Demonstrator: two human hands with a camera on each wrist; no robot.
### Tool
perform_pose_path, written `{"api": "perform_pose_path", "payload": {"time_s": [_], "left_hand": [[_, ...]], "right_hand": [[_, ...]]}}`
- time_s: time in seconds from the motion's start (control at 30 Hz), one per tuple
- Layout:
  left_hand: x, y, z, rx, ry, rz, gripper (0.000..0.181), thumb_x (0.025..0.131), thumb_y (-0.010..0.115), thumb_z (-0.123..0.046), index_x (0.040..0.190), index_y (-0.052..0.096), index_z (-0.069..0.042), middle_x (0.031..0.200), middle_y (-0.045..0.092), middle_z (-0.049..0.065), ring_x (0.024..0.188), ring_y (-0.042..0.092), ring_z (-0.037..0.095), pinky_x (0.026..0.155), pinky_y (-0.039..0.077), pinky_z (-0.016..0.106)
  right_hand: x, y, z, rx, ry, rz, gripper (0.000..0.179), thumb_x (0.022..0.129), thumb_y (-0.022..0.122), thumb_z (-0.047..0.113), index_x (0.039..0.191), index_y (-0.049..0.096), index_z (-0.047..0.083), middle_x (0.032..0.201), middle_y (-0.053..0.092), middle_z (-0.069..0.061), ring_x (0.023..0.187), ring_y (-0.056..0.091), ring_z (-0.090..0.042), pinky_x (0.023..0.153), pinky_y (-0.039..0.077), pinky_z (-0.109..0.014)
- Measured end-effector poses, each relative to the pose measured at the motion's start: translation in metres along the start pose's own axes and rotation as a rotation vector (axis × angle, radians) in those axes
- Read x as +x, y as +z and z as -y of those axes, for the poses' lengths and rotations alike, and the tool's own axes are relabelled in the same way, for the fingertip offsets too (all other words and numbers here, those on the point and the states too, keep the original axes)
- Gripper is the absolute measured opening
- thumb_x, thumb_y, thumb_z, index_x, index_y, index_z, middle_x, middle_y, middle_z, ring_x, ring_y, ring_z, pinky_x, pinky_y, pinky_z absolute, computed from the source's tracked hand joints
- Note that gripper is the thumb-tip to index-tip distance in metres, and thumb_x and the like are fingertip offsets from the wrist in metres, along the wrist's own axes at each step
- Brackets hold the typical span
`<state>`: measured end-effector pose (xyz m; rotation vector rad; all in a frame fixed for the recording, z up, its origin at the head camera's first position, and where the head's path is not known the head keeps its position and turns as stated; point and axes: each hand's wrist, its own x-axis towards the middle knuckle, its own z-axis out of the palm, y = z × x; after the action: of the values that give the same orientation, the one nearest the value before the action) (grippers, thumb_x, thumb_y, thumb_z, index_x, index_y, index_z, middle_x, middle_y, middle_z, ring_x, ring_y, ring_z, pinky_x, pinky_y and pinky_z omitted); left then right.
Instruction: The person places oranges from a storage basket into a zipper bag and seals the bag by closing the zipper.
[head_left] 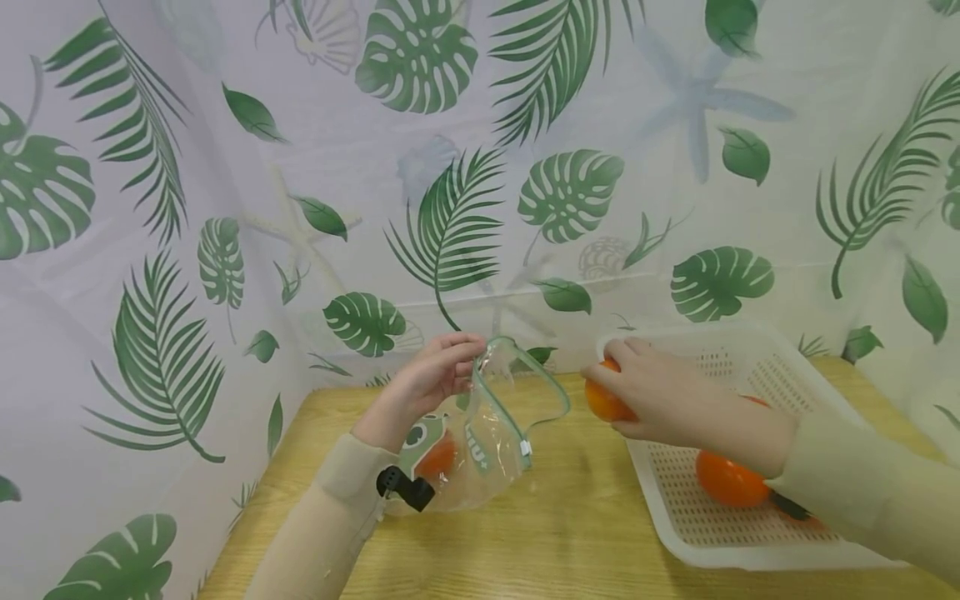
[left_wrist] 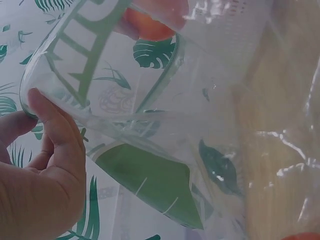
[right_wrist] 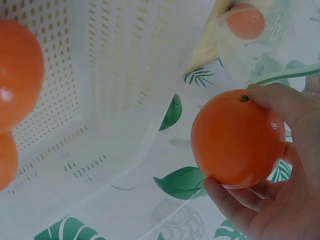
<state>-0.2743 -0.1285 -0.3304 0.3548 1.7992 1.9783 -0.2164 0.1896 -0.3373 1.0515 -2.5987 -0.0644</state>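
My left hand (head_left: pixel 431 371) pinches the rim of a clear zip bag (head_left: pixel 480 493) between thumb and fingers, and the bag's green-edged mouth gapes to the right. Inside the bag lies an orange fruit (head_left: pixel 438 457), seen through the plastic. My right hand (head_left: pixel 667 387) grips an orange (right_wrist: pixel 235 140) with thumb on top near the stem and fingers beneath. This orange hangs by the left rim of the white basket (head_left: pixel 660 525), to the right of the bag mouth. More oranges (head_left: pixel 727 482) sit in the basket, partly hidden by my right forearm.
The basket stands on the right of a wooden table (head_left: pixel 570 533). A leaf-printed cloth (head_left: pixel 465 167) hangs behind and to the left side. A white zip slider (head_left: pixel 525 448) sits on the bag's green edge.
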Motion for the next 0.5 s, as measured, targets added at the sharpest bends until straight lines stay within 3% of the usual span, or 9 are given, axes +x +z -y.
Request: {"api": "perform_pose_path", "payload": {"time_s": [0.27,0.5], "left_hand": [[-0.002,0.002,-0.003,0.004,0.012,-0.003,0.032,0.112,0.048,-0.009,0.091,0.069,-0.022,0.077,0.07,-0.012,0.063,0.062,0.0,0.058,0.052,0.018],[-0.001,0.0,-0.005,0.003,0.022,0.005,0.037,0.112,0.046,-0.008,0.089,0.07,-0.023,0.075,0.07,-0.013,0.062,0.062,0.0,0.057,0.052,0.017]], "right_hand": [[0.012,0.001,0.006,0.001,-0.031,-0.044,0.064,0.078,0.094,0.025,0.131,0.061,0.014,0.106,0.055,-0.01,0.088,0.052,-0.022,0.062,0.051,-0.028],[0.022,-0.004,0.012,0.061,-0.027,-0.065,0.065,0.078,0.093,0.023,0.134,0.06,0.017,0.112,0.058,-0.015,0.092,0.057,-0.025,0.064,0.059,-0.034]]}}
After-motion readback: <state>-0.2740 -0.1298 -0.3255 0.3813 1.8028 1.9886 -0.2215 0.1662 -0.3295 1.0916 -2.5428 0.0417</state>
